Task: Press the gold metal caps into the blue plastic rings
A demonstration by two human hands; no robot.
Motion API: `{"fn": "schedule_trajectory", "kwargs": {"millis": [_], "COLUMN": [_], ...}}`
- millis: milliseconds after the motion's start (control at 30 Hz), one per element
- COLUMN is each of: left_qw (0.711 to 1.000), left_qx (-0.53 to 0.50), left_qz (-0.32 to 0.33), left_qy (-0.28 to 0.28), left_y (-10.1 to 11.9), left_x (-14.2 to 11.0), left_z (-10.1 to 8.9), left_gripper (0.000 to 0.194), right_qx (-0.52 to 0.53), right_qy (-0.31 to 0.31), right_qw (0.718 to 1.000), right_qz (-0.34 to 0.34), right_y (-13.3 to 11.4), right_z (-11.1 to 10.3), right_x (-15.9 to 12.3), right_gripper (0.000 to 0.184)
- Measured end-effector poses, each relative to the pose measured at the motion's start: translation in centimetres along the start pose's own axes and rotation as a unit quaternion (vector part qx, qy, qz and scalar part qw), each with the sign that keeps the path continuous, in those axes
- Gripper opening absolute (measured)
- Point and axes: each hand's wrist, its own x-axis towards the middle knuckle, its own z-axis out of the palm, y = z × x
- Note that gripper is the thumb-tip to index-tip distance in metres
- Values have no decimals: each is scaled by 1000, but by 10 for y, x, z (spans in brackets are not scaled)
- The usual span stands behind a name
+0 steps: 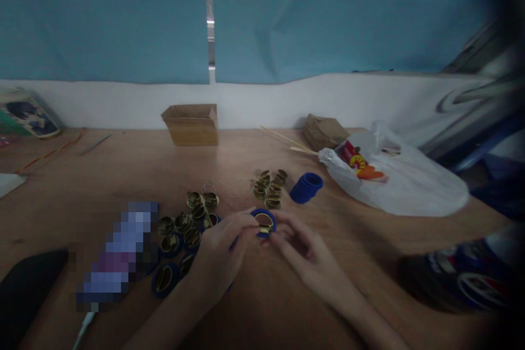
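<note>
Both hands hold a blue ring with a gold-coloured metal insert (264,222) near the table's front. My left hand (223,246) pinches its left side with thumb and fingers. On the right side, the fingers and thumb of my right hand (301,243) are closed on the rim. Beyond the hands sits a small group of round gold metal pieces (270,187). A leaning stack of blue rings (305,187) stands to their right. Left of my left hand lie several gold pieces (183,222), some in blue rings (164,279); that hand and wrist partly hide them.
A phone (118,251) with a white cable (85,328) lies at left. Open cardboard box (192,128) and brown paper bag (325,130) stand by the wall. A white plastic bag (406,180) with packets lies right, near thin sticks (287,139). A dark bottle (455,276) lies at front right.
</note>
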Motion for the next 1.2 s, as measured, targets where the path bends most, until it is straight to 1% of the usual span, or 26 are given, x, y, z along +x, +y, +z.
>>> {"fn": "schedule_trajectory", "kwargs": {"millis": [100, 167, 200, 267, 333, 400, 533, 700, 800, 967, 1133, 1200], "left_qw": [997, 985, 974, 940, 910, 896, 884, 862, 860, 868, 888, 894], "left_qx": [-61, -137, -186, -282, -340, -358, -355, -381, -382, -378, -326, -314], "left_qz": [-50, -98, -126, -183, -227, -253, -289, -318, -325, -307, -314, -309], "left_qy": [-13, -31, -40, -52, -62, -71, -92, -100, -94, -97, -80, -82], "left_y": [3, 6, 7, 9, 11, 11, 9, 6, 4, 3, 6, 8], "left_x": [4, 6, 8, 10, 12, 13, 14, 13, 12, 11, 14, 15], "left_z": [-1, -2, -2, -2, -3, -4, -6, -6, -5, -6, -8, -8], "left_gripper": [13, 10, 11, 21, 30, 29, 25, 26, 24, 25, 23, 21], "right_qx": [37, 52, 57, 64, 64, 58, 65, 51, 42, 24, 1, -8], "right_qy": [1, 12, 20, 38, 50, 55, 50, 35, 27, 20, 27, 27], "right_qw": [999, 999, 998, 997, 996, 997, 996, 998, 999, 999, 1000, 1000], "right_qz": [6, 8, 9, 14, 20, 25, 27, 24, 18, 15, 4, 2], "right_y": [-2, -5, -6, -8, -10, -10, -7, -7, -9, -9, -6, -5], "right_z": [-1, -1, -1, -1, -1, -1, -1, -2, -2, -2, -3, -2], "right_x": [2, 3, 3, 3, 2, 1, 1, 2, 2, 2, 0, -1], "right_gripper": [25, 24, 24, 25, 27, 28, 28, 28, 27, 28, 25, 24]}}
